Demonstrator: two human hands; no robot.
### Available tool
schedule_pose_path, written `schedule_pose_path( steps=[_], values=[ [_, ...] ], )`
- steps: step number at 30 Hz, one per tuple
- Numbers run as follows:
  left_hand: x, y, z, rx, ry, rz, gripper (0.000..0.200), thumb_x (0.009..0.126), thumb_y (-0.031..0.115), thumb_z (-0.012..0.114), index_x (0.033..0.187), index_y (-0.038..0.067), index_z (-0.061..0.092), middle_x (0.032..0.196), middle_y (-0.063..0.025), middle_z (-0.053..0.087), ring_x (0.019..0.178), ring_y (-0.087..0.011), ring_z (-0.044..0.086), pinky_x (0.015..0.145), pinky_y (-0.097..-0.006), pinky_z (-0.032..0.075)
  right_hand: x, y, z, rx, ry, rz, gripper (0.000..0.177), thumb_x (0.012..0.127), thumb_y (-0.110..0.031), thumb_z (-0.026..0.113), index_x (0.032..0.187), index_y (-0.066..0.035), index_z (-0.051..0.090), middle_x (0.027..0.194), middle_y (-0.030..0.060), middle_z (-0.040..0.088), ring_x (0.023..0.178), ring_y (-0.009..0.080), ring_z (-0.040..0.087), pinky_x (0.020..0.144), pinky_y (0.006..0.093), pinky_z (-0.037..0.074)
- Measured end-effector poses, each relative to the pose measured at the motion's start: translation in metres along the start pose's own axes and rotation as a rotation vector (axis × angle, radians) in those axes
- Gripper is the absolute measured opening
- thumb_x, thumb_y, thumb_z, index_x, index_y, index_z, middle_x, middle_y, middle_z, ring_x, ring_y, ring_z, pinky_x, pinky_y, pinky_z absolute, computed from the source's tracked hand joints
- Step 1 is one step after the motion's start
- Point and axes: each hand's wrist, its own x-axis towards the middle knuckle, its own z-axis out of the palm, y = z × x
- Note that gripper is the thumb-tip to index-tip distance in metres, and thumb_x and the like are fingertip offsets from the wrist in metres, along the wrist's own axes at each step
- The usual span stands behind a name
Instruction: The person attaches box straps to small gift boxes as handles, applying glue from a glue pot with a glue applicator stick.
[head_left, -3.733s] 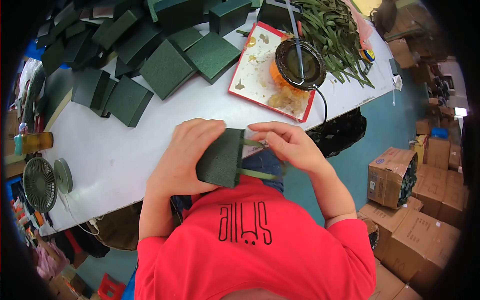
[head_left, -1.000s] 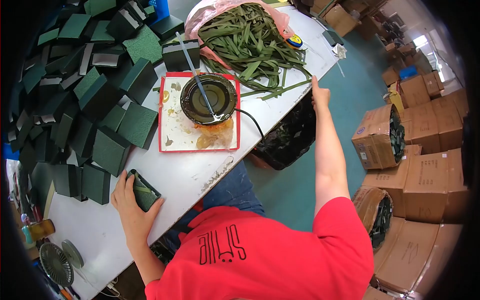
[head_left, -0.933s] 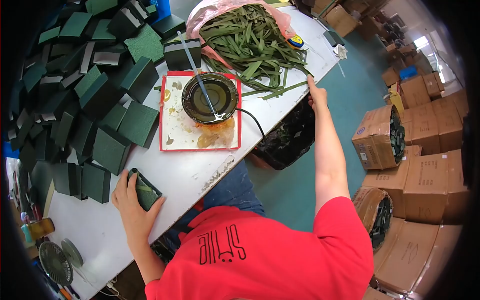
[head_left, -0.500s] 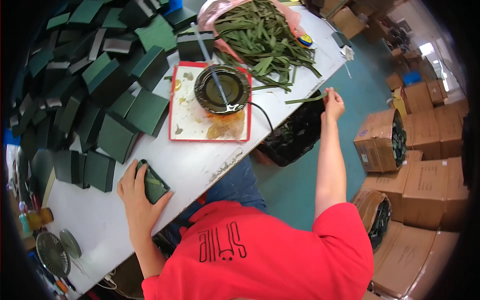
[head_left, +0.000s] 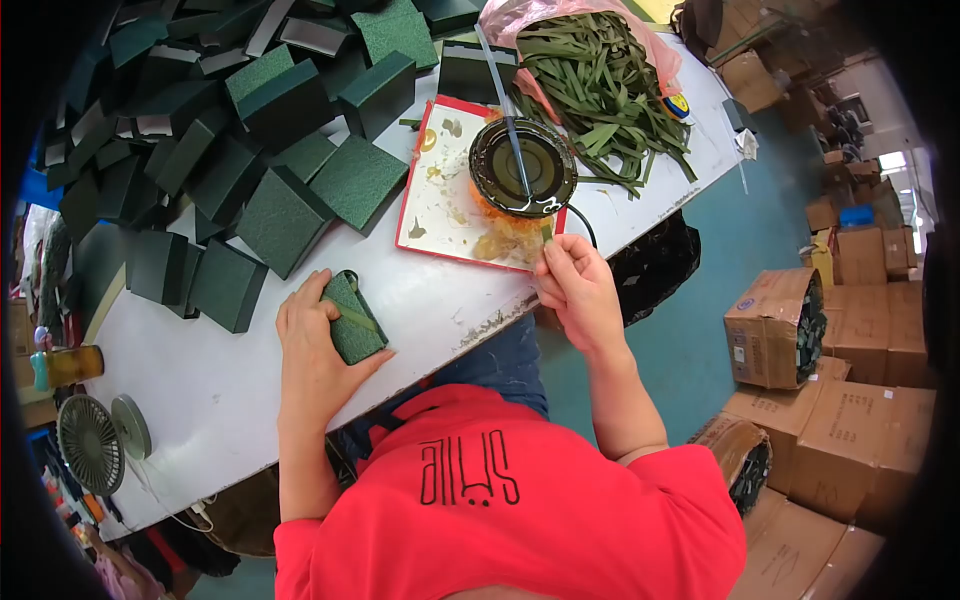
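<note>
From where I stand, the person in the red shirt [head_left: 480, 480] leans in at a white table [head_left: 220, 385] with both hands busy. The left hand [head_left: 325, 345] is curved around a small green box [head_left: 355, 325] near the table's front edge, fingers along its left side and thumb by its lower right corner; a lighter green band runs across the box's upper face. The right hand [head_left: 580, 290] pinches a green strip [head_left: 547, 234] between thumb and forefinger, a short end poking up beside the stained corner of a red-edged board [head_left: 440, 190]. I can't tell whether the strip touches the board. Over the board sits a dark round pot [head_left: 523, 165] of liquid, with a pale stick [head_left: 500, 95] leaning in it. Beyond the pot, green ribbons [head_left: 605, 95] spill from a pink bag [head_left: 655, 50], near a yellow-and-blue disc [head_left: 678, 105]. Dark green boxes [head_left: 285, 220] lie heaped at the far left. A small fan [head_left: 90, 442] stands at the table's left end, and cartons [head_left: 840, 425] are stacked on the floor to the right.
</note>
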Motion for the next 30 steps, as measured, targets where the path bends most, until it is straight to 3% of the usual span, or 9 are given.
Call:
schedule_pose_path(
  steps=[7, 13, 19, 24, 30],
  values=[
    [-0.004, 0.000, -0.003, 0.085, -0.012, -0.035, 0.057, 0.057, 0.025, 0.091, 0.081, 0.007, 0.043, 0.138, -0.0217, 0.048, 0.133, -0.0434, 0.039, 0.106, -0.0594, 0.025, 0.013, -0.003, 0.007, -0.036, 0.122, -0.115, 0.017, 0.098, -0.019, 0.062, 0.097, -0.004, 0.054, 0.075, -0.0004, 0.056, 0.050, 0.0012, 0.035, 0.044, 0.0194, 0.026],
    [-0.006, 0.003, -0.004, 0.046, -0.041, -0.081, 0.054, 0.058, 0.024, 0.090, 0.069, 0.007, 0.040, 0.142, -0.0198, 0.048, 0.135, -0.0426, 0.036, 0.107, -0.0559, 0.027, 0.025, 0.001, 0.000, -0.022, 0.132, -0.129, 0.018, 0.096, -0.019, 0.065, 0.092, -0.005, 0.055, 0.070, -0.0018, 0.054, 0.048, 0.0011, 0.034, 0.042, 0.0193, 0.024],
    [-0.006, 0.007, -0.006, 0.046, -0.047, -0.116, 0.057, 0.054, 0.016, 0.091, 0.069, 0.007, 0.037, 0.145, -0.0192, 0.047, 0.135, -0.0424, 0.037, 0.106, -0.0496, 0.029, 0.030, 0.001, 0.002, -0.045, 0.158, -0.117, 0.018, 0.095, -0.017, 0.065, 0.086, -0.006, 0.054, 0.067, -0.0025, 0.052, 0.046, 0.0012, 0.033, 0.041, 0.0191, 0.023],
    [-0.008, 0.004, -0.003, 0.002, 0.013, -0.106, 0.055, 0.053, 0.019, 0.091, 0.074, 0.008, 0.041, 0.140, -0.0207, 0.048, 0.126, -0.0401, 0.043, 0.102, -0.0494, 0.032, 0.030, 0.002, -0.003, 0.003, 0.138, -0.098, 0.018, 0.094, -0.016, 0.065, 0.084, -0.007, 0.053, 0.067, -0.0021, 0.051, 0.045, 0.0013, 0.031, 0.039, 0.0193, 0.022],
    [-0.009, -0.002, -0.003, -0.056, 0.058, -0.062, 0.062, 0.052, 0.021, 0.093, 0.085, 0.007, 0.042, 0.136, -0.0213, 0.050, 0.120, -0.0402, 0.047, 0.100, -0.0485, 0.034, 0.009, 0.003, 0.001, 0.008, 0.172, -0.270, 0.016, 0.095, -0.013, 0.064, 0.085, -0.007, 0.053, 0.068, -0.0019, 0.052, 0.049, 0.0020, 0.035, 0.043, 0.0200, 0.025]
  ],
)
